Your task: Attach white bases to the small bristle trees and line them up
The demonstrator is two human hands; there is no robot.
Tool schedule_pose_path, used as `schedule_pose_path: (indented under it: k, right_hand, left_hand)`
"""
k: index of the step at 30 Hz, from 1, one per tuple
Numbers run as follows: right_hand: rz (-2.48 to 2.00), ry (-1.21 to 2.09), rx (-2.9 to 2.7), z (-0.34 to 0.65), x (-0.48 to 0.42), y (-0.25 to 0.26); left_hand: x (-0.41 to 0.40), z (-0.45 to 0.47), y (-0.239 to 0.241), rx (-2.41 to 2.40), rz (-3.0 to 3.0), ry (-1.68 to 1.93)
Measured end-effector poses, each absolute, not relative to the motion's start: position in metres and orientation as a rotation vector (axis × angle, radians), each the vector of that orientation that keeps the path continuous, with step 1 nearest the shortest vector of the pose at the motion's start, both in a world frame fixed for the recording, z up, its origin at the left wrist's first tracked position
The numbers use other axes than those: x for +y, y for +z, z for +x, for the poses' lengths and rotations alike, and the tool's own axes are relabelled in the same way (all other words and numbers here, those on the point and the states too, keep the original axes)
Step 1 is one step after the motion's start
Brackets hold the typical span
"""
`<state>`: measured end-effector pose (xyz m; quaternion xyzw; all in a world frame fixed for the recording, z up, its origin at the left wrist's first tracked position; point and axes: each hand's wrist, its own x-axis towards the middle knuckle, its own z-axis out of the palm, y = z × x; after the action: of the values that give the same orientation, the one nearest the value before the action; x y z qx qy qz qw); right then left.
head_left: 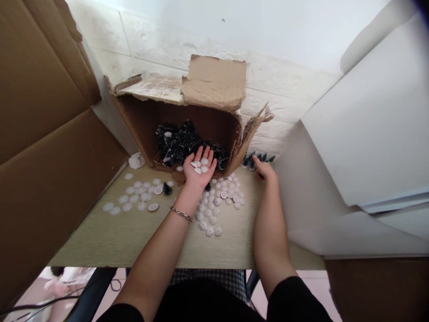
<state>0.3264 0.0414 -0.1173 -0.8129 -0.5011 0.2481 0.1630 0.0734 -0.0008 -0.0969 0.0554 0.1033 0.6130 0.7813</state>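
My left hand (198, 172) is palm up at the mouth of an open cardboard box. Several white scalloped discs (204, 161) rest in its palm, with the fingers stretched out. Inside the box lies a heap of dark, frosted miniature trees (182, 141). To the right of the box, my right hand (264, 170) is curled beside a row of small green miniature trees (263, 158); what its fingers hold, if anything, is hidden. More white discs (209, 210) lie spread over the table, and a single dark tree (166, 188) stands among those on the left.
The torn cardboard box (214, 82) lies on its side against the white brick wall. Large cardboard (50, 179) rises at the left; white boxes or panels (368, 120) close in on the right. A crumpled white piece (136, 160) sits by the box on the wooden table (134, 241).
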Motion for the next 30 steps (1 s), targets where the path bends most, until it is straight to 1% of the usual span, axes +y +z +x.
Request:
schedule_pose_path:
  k: [10,14,20,26,30]
  right_hand:
    - [-2.37,0.606,-1.372,0.325,0.038,-0.106]
    - [-2.374,0.586,-1.368,0.321,0.032,-0.083]
    - [-2.331,0.656,-1.458,0.293,0.006,-0.034]
    - [-1.921,0.676,-1.745,0.256,-0.047,0.014]
    - [-1.708,0.666,-1.942,0.234,-0.068,0.027]
  left_hand:
    - [-0.001,0.074,-0.099,0.215,0.111,1.315]
    - [-0.001,0.074,-0.099,0.219,0.1,1.313]
    - [-0.001,0.073,-0.099,0.194,0.123,1.325]
    - [-0.002,0.072,-0.096,0.222,0.16,1.337]
    - [-0.003,0.072,-0.096,0.157,0.182,1.33]
